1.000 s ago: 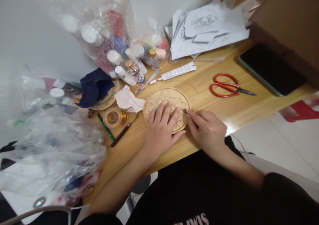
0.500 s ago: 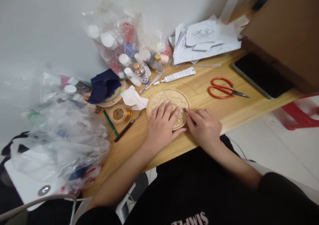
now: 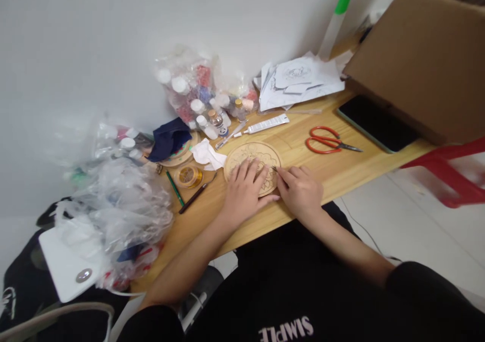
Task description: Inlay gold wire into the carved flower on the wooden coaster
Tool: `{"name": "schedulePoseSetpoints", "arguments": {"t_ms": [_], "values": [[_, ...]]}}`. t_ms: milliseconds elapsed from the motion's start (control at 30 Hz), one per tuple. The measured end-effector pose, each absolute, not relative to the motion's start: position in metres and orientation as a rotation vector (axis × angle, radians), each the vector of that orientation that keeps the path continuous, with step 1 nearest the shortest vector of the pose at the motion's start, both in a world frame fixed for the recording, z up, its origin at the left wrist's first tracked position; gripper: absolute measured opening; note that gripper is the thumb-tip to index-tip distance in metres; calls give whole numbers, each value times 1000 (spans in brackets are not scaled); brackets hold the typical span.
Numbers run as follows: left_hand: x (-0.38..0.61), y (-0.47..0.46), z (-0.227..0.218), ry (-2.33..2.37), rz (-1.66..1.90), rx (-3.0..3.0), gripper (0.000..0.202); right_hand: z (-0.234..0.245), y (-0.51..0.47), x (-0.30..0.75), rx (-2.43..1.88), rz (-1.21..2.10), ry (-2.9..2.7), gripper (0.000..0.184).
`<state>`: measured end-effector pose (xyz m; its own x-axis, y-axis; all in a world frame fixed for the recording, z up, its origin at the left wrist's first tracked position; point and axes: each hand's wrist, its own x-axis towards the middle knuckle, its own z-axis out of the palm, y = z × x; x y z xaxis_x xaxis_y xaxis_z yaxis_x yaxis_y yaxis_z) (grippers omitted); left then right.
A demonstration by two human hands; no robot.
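Note:
A round wooden disc (image 3: 248, 152) with a flower pattern in fine lines lies on the wooden table (image 3: 341, 167). My left hand (image 3: 244, 193) lies flat on the disc's near half, fingers spread and pressing it down. Just to its right, my right hand (image 3: 299, 190) is closed in a pinch on a thin metal tool (image 3: 274, 168), whose tip touches the disc's right edge. What kind of tool it is I cannot make out.
Red scissors (image 3: 328, 140), a white glue tube (image 3: 265, 125), a dark tablet (image 3: 375, 125) and a cardboard box (image 3: 420, 64) lie right. Sketch papers (image 3: 299, 82), bagged small bottles (image 3: 197, 92), a wire spool (image 3: 187, 176), tissue (image 3: 204, 154) and plastic bags (image 3: 117, 205) crowd the left.
Both hands keep their places on the disc. The camera has pulled back and tilted up, so more wall, the box and a green-capped bottle show.

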<state>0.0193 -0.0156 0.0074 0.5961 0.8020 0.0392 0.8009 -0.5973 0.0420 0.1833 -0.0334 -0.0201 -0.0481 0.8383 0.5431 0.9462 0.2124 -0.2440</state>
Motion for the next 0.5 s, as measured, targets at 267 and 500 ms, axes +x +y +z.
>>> {"name": "schedulePoseSetpoints", "arguments": {"t_ms": [267, 500], "values": [[18, -17, 3, 1439, 181, 2776, 69, -20, -34, 183, -1687, -130, -1875, 25], [20, -17, 2, 1442, 235, 2748, 67, -22, -35, 182, -1690, -59, -1817, 26]]}}
